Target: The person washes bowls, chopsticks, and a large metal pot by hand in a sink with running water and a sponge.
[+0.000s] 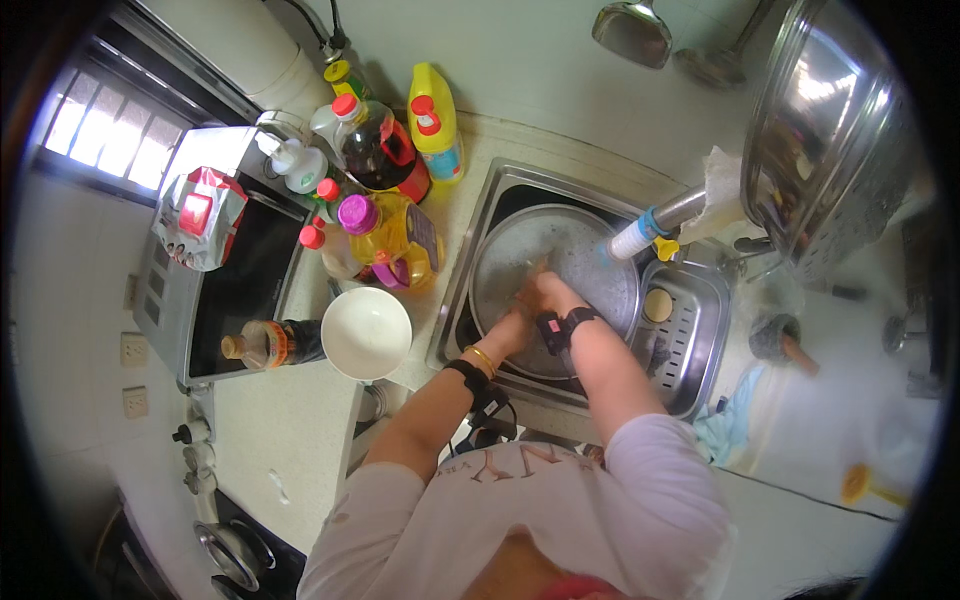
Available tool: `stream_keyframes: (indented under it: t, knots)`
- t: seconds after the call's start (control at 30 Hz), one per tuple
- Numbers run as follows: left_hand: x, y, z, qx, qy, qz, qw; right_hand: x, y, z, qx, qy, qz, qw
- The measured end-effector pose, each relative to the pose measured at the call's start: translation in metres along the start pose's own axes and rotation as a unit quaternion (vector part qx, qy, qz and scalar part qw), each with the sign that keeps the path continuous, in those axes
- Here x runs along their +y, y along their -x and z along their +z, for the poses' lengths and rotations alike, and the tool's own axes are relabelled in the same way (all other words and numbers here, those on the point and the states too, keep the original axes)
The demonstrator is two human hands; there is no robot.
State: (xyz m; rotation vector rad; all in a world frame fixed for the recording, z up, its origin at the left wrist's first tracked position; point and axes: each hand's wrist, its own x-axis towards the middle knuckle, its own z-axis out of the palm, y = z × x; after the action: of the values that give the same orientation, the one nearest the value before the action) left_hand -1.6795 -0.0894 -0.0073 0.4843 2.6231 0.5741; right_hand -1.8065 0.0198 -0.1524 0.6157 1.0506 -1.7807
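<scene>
Both of my hands meet over the left part of a large round metal basin (592,315) set in the stainless steel sink (452,330). My left hand (513,321) is close against my right hand (541,291), and the fingers overlap. They blur together low in the basin, so whether they hold anything is hidden. A gold bangle (480,361) and a black strap (469,381) circle my left wrist. Another black strap (581,318) with a small device sits on my right wrist. The faucet (637,236), wrapped in white and blue, reaches over the basin's right side.
A white bowl (367,334) stands on the counter left of the sink, touching or near a dark sauce bottle (281,343). Behind are an oil bottle (394,232), a yellow cleaner bottle (436,127) and a microwave (247,292). A large steel pot (817,112) looms upper right.
</scene>
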Motion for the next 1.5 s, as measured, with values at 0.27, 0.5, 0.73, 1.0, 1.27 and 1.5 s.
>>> stream_keyframes:
  t: [0.27, 0.5, 0.73, 1.0, 1.27, 1.5]
  knots:
    - [0.030, 0.014, -0.030, 0.210, 0.301, -0.190, 0.910, -0.046, 0.113, 0.082, 0.035, -0.164, -0.054, 0.984]
    - [0.034, 0.052, -0.062, 0.171, 0.264, -0.161, 0.935, -0.066, 0.097, 0.094, 0.136, -0.159, -0.136, 0.968]
    - [0.012, 0.058, -0.034, 0.182, 0.369, -0.143, 0.900, -0.067, 0.045, 0.003, 0.236, 0.172, -0.230, 0.928]
    - [0.001, 0.031, -0.063, 0.019, 0.651, -0.315, 0.691, -0.061, 0.093, 0.039, 0.208, -0.035, -0.255, 0.944]
    - [0.024, 0.009, -0.066, 0.027, 0.726, -0.280, 0.628, -0.009, 0.149, 0.077, 0.137, 0.017, -0.252, 0.958]
    - [0.051, 0.049, -0.079, -0.008, 0.698, -0.261, 0.667, -0.003, 0.160, 0.109, 0.003, -0.257, -0.104, 0.961]
